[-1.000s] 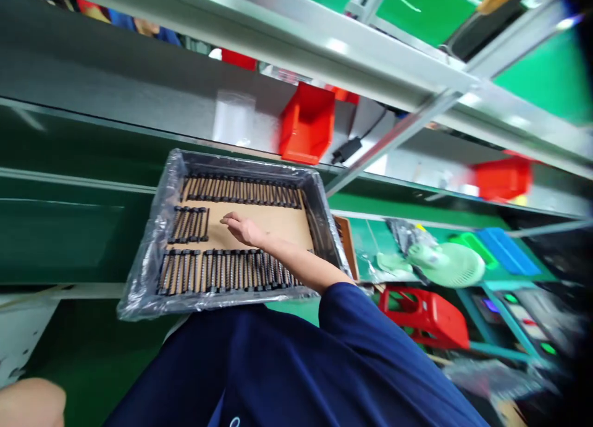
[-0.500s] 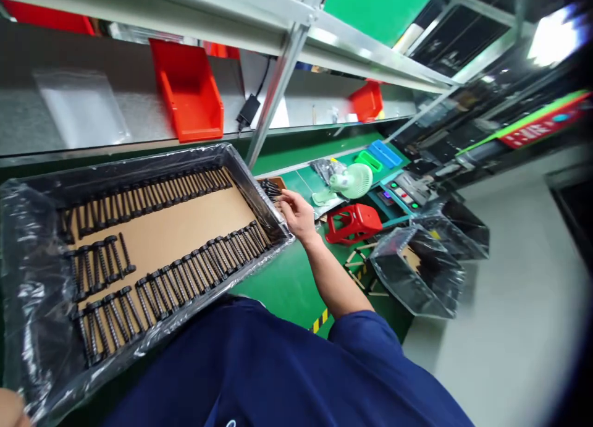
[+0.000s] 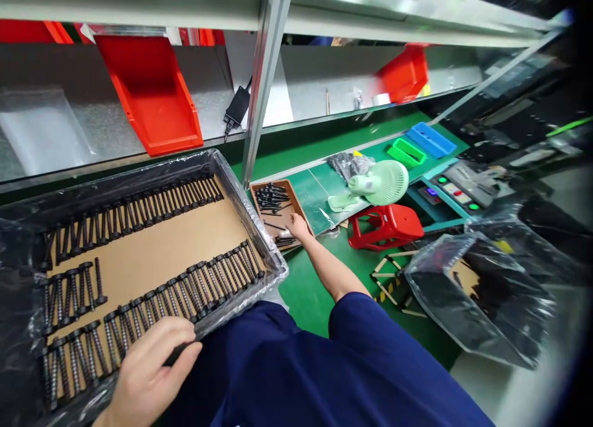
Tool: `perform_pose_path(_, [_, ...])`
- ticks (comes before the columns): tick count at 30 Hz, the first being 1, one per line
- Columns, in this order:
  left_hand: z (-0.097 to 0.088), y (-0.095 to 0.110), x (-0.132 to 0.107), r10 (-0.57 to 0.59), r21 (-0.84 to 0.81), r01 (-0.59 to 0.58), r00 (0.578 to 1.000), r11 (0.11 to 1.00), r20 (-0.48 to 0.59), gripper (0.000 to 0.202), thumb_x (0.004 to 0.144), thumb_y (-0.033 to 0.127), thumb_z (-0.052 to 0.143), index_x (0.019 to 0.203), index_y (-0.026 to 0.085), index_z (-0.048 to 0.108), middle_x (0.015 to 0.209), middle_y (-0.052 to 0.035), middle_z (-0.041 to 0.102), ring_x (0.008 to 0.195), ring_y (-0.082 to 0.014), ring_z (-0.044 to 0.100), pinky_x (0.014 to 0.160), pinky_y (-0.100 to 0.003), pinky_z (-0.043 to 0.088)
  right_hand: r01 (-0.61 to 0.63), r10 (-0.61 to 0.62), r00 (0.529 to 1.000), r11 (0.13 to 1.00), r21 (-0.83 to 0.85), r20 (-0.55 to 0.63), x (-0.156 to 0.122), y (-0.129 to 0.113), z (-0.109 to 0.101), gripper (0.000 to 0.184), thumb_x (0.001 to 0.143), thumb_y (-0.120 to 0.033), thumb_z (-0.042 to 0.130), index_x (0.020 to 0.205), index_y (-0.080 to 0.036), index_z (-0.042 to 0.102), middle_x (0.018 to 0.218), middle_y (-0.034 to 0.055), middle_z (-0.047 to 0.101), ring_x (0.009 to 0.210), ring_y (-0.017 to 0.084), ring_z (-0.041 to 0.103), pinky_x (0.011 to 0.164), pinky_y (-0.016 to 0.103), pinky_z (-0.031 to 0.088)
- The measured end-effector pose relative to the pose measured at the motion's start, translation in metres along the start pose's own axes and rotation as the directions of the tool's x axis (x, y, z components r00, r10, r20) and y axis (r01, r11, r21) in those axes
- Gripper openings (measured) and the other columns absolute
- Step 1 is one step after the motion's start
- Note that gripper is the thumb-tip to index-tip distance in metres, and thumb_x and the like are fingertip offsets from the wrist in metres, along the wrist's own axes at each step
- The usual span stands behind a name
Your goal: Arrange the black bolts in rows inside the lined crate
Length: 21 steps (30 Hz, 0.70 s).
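Slim black screws (image 3: 272, 197) lay heaped, axes roughly sideways, in a shallow brown tray (image 3: 294, 199), just beyond and left of our nearer, right hand (image 3: 299, 224), fingers bent. Our left hand (image 3: 152, 366) half-curled beside a plastic-wrapped black box (image 3: 244, 195); we couldn't tell either's hold.

There is one left hand (image 3: 155, 362), one right hand (image 3: 298, 227), one plastic-lined tray (image 3: 243, 207) with three rows of screws (image 3: 161, 298), one brown tray (image 3: 296, 199), one fan (image 3: 388, 183), one red stool (image 3: 404, 220), one green bin (image 3: 406, 152), one blue bin (image 3: 430, 141).
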<state>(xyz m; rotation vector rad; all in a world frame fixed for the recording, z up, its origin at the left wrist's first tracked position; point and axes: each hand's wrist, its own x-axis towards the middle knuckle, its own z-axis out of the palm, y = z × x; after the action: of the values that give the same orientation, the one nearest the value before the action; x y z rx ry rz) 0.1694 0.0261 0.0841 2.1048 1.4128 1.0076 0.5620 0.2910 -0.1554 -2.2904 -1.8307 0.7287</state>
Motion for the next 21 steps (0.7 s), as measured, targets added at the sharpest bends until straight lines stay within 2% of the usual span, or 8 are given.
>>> perform_pose_path(2, [0.053, 0.003, 0.001, -0.093, 0.075, 0.097, 0.994, 0.993, -0.052, 0.012, 0.08, 0.017, 0.063, 0.087, 0.026, 0.066, 0.089, -0.0025, 0.071, 0.083, -0.0194, 0.069, 0.076, -0.03, 0.058, 0.12, -0.116, 0.992, 0.988, -0.101, 0.043, 0.054, 0.003, 0.0, 0.058, 0.077, -0.022, 0.06, 0.132, -0.009, 0.046, 0.13, 0.0175, 0.053, 0.118, 0.024, 0.053, 0.102, 0.032, 0.04])
perform_pose_path(4, [0.097, 0.007, 0.001, -0.174, 0.229, 0.198, 0.977, 0.953, -0.121, 0.009, 0.082, 0.017, 0.061, 0.086, 0.024, 0.065, 0.09, -0.0031, 0.071, 0.084, -0.0197, 0.07, 0.081, -0.031, 0.056, 0.251, -0.237, 0.966, 0.952, -0.173, 0.1, 0.106, 0.004, 0.001, 0.064, 0.075, -0.019, 0.062, 0.134, -0.007, 0.043, 0.135, 0.0202, 0.047, 0.124, 0.026, 0.047, 0.106, 0.034, 0.036])
perform_pose_path(7, [0.134, 0.011, 0.004, -0.192, 0.524, 0.286, 0.955, 0.802, -0.227, 0.007, 0.078, 0.019, 0.068, 0.082, 0.024, 0.066, 0.081, -0.0001, 0.073, 0.075, -0.0191, 0.07, 0.074, -0.029, 0.053, 0.444, -0.398, 0.89, 0.865, -0.231, 0.222, 0.166, 0.003, 0.008, 0.084, 0.068, -0.017, 0.066, 0.143, -0.004, 0.029, 0.145, 0.0233, 0.033, 0.136, 0.029, 0.032, 0.113, 0.036, 0.028])
perform_pose_path(10, [0.139, 0.015, 0.009, -0.236, 0.651, 0.344, 0.939, 0.677, -0.25, 0.004, 0.077, 0.021, 0.068, 0.078, 0.023, 0.065, 0.078, 0.0015, 0.073, 0.074, -0.0172, 0.069, 0.069, -0.026, 0.049, 0.559, -0.485, 0.819, 0.796, -0.234, 0.305, 0.197, 0.001, 0.017, 0.102, 0.064, -0.025, 0.074, 0.147, -0.006, 0.019, 0.15, 0.0232, 0.024, 0.138, 0.032, 0.027, 0.112, 0.04, 0.027])
perform_pose_path(12, [0.135, 0.019, 0.012, -0.29, 0.669, 0.369, 0.928, 0.645, -0.233, 0.003, 0.079, 0.022, 0.065, 0.076, 0.022, 0.065, 0.078, 0.0022, 0.072, 0.074, -0.0152, 0.069, 0.068, -0.024, 0.048, 0.588, -0.505, 0.798, 0.773, -0.24, 0.329, 0.205, -0.002, 0.021, 0.103, 0.064, -0.034, 0.077, 0.147, -0.009, 0.021, 0.148, 0.0226, 0.028, 0.134, 0.034, 0.031, 0.109, 0.045, 0.03])
perform_pose_path(16, [0.135, 0.025, 0.015, -0.386, 0.681, 0.459, 0.882, 0.57, -0.271, 0.011, 0.081, 0.023, 0.06, 0.072, 0.021, 0.065, 0.077, 0.0025, 0.072, 0.073, -0.0137, 0.068, 0.065, -0.021, 0.046, 0.676, -0.531, 0.719, 0.685, -0.271, 0.448, 0.204, -0.009, 0.022, 0.083, 0.063, -0.044, 0.078, 0.131, -0.011, 0.042, 0.131, 0.0222, 0.048, 0.124, 0.036, 0.041, 0.105, 0.055, 0.029])
perform_pose_path(18, [0.138, 0.025, 0.015, -0.404, 0.687, 0.495, 0.862, 0.533, -0.307, 0.012, 0.082, 0.023, 0.058, 0.072, 0.021, 0.065, 0.076, 0.0025, 0.072, 0.074, -0.0138, 0.068, 0.064, -0.021, 0.045, 0.718, -0.564, 0.677, 0.647, -0.256, 0.473, 0.198, -0.01, 0.021, 0.072, 0.066, -0.044, 0.075, 0.124, -0.011, 0.048, 0.124, 0.0213, 0.054, 0.12, 0.035, 0.047, 0.105, 0.054, 0.028])
perform_pose_path(21, [0.141, 0.024, 0.014, -0.388, 0.686, 0.511, 0.855, 0.517, -0.344, 0.014, 0.083, 0.024, 0.056, 0.072, 0.022, 0.064, 0.076, 0.0043, 0.072, 0.073, -0.0132, 0.068, 0.062, -0.02, 0.045, 0.67, -0.527, 0.702, 0.717, -0.193, 0.478, 0.184, -0.004, 0.02, 0.059, 0.073, -0.043, 0.068, 0.12, -0.012, 0.051, 0.114, 0.0184, 0.062, 0.108, 0.03, 0.058, 0.097, 0.042, 0.04])
